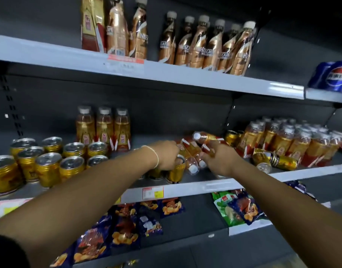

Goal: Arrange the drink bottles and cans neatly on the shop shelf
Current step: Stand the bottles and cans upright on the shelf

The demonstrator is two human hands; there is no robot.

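Curling its fingers (174, 157), left hand (166, 155) grips a gold can (177, 174), right hand (218, 161) a toppled bottle (208, 149).

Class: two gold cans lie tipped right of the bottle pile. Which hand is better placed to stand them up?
Right, probably. The right hand is nearer the tipped cans; the left hand lies beyond the bottle pile.
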